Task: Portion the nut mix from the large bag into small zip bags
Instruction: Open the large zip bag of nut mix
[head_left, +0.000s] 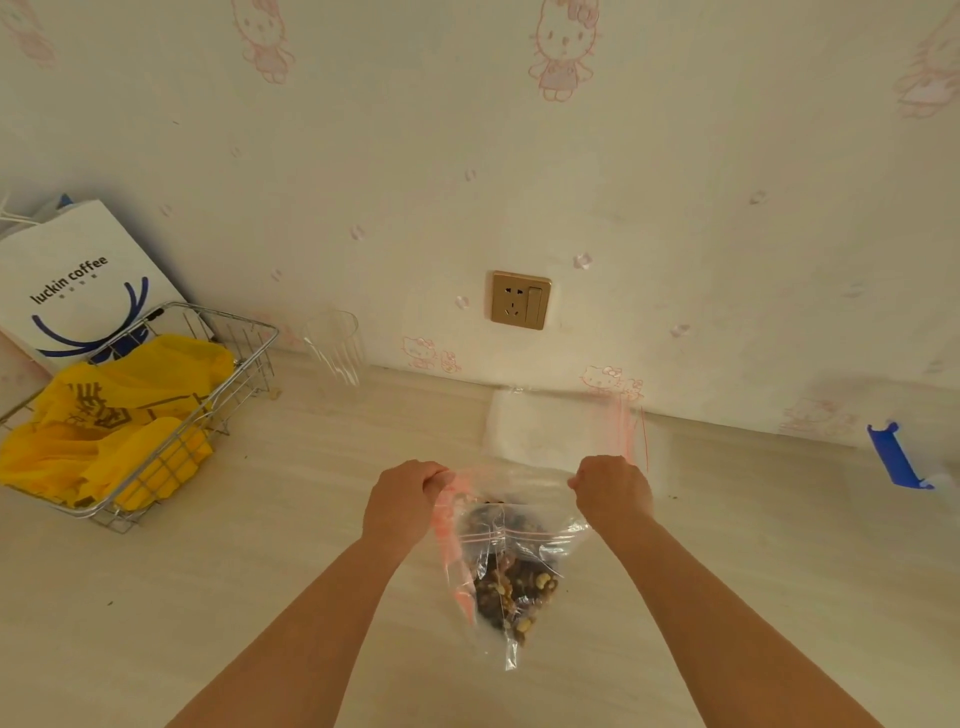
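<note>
Nut bag (511, 577) hangs center front above the surface (260, 597), left hand (402, 501) and right hand (613, 491) at its top corners. Zip bags (550, 431) lie behind it by the wall. Cup (335, 345) back left of them. Basket (130, 415) far left, paper bag (78, 280) behind it. Socket (519, 300) on wall above.

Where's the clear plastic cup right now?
Head view, left of centre: the clear plastic cup stands against the wall, between the wire basket and the wall socket.
</note>
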